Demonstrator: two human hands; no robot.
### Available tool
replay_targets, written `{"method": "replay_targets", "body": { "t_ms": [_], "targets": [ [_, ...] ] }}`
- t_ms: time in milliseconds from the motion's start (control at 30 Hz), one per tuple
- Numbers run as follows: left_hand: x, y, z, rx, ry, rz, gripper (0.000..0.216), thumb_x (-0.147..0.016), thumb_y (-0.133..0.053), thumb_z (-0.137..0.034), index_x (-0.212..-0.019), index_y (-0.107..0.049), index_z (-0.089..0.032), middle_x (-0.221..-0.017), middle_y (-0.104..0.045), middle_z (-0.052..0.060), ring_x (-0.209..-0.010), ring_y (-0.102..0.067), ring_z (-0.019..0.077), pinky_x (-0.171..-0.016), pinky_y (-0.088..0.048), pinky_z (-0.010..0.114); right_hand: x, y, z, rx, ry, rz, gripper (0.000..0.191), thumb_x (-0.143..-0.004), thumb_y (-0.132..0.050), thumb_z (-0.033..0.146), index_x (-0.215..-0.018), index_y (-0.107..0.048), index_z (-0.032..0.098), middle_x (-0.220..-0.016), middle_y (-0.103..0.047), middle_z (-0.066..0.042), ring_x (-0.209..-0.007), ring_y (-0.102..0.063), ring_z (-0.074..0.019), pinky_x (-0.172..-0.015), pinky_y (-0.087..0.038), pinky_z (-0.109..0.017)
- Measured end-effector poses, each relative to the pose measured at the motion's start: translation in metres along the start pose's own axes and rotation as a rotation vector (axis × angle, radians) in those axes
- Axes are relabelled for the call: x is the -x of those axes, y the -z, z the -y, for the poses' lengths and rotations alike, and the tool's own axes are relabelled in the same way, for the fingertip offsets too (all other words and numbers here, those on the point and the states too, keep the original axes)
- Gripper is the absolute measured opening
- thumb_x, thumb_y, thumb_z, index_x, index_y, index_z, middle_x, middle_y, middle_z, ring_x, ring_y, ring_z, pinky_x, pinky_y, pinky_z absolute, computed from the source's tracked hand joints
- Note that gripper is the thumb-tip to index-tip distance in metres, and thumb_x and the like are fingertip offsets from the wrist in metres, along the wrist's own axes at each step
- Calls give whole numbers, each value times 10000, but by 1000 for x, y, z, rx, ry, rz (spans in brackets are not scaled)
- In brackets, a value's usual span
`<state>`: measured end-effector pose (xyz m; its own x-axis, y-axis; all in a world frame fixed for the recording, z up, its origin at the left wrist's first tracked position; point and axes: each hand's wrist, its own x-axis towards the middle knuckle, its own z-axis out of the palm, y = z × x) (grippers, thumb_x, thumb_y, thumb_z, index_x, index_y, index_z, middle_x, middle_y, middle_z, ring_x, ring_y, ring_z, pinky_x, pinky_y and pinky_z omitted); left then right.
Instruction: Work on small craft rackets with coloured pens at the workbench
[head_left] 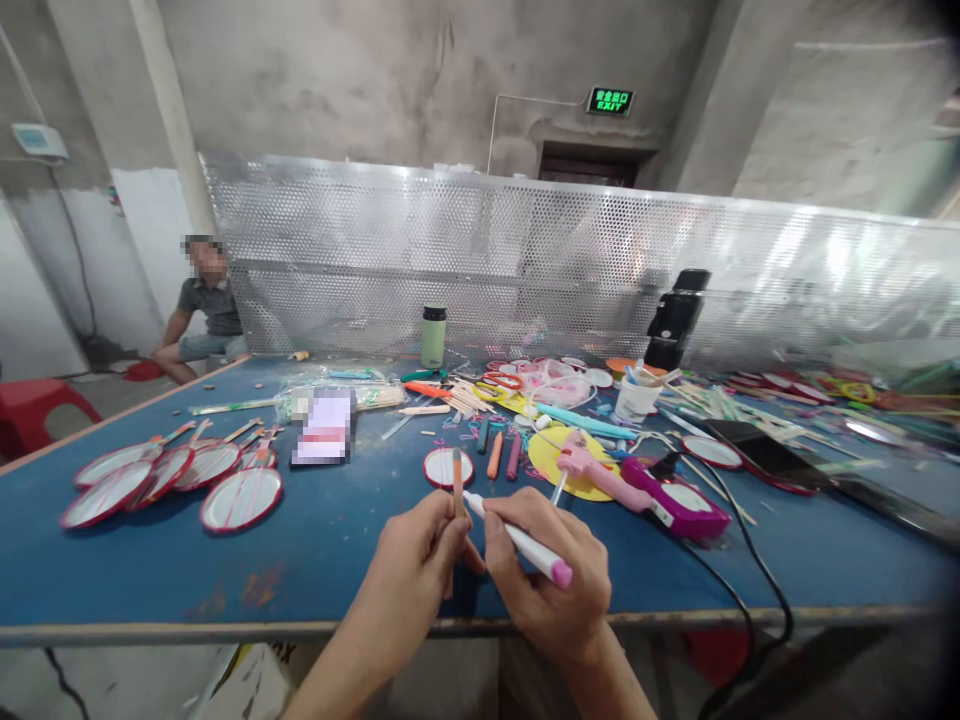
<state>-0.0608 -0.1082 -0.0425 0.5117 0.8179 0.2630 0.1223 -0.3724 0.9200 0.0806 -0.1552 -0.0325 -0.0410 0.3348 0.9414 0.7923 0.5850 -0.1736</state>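
Note:
My left hand (pixel 416 550), closed, pinches a flat wooden craft stick (pixel 458 478) upright; its upper part is orange with a grey-brown tip. In my right hand (pixel 562 575) is a white marker pen (pixel 531 548) with a pink end, gripped like a pencil. The pen's tip points at the stick, close beside it; whether they touch I cannot tell. Just beyond my hands lies a white disc with a red rim (pixel 448 466). An orange crayon-like stick (pixel 495 455) and a dark red one (pixel 514 455) lie right of that disc.
Several red-rimmed discs on sticks (pixel 240 498) overlap at the left, near a phone (pixel 324 428). A pink glue gun (pixel 600 470) rests by a purple device (pixel 679 505) with trailing cables. Behind stand a green bottle (pixel 433 338) and a white cup (pixel 636 400). A person (pixel 212 305) sits far left.

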Motion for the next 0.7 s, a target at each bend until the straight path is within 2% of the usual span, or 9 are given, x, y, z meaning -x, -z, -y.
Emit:
{"method": "replay_targets", "body": {
  "t_ms": [133,300,500,700],
  "targets": [
    [0,0,0,3,-13,-12,342,-972,-447,-435,-739,-511,-193,-548,-505,-53,-508,-422,105,-519,-317,217,-1,0,0,-63,17,47,103,-884,-563,100,-893,-635,172,-706,-667,-8,-596,-593,-105,-591,-464,-227],
    [0,0,1,17,-4,-5,332,-965,-463,-422,-736,-521,-189,-565,-537,-41,-501,-430,105,-512,-308,217,0,-1,-1,-7,-7,-6,99,-869,-575,99,-867,-640,174,-657,-634,10,-548,-554,-93,-552,-441,-224],
    [1,-1,-1,19,-6,-10,345,-967,-456,-441,-739,-515,-188,-568,-521,-42,-510,-428,107,-517,-315,217,-3,-1,-1,-65,13,30,114,-881,-567,87,-911,-639,170,-713,-673,-9,-593,-590,-105,-574,-471,-229],
    [0,-1,-2,20,5,3,334,-972,-453,-423,-744,-520,-187,-571,-534,-41,-501,-432,105,-514,-310,218,-2,-1,-1,-15,-19,-11,116,-873,-569,96,-878,-650,180,-679,-657,0,-568,-579,-101,-559,-460,-227]
  ]
}}
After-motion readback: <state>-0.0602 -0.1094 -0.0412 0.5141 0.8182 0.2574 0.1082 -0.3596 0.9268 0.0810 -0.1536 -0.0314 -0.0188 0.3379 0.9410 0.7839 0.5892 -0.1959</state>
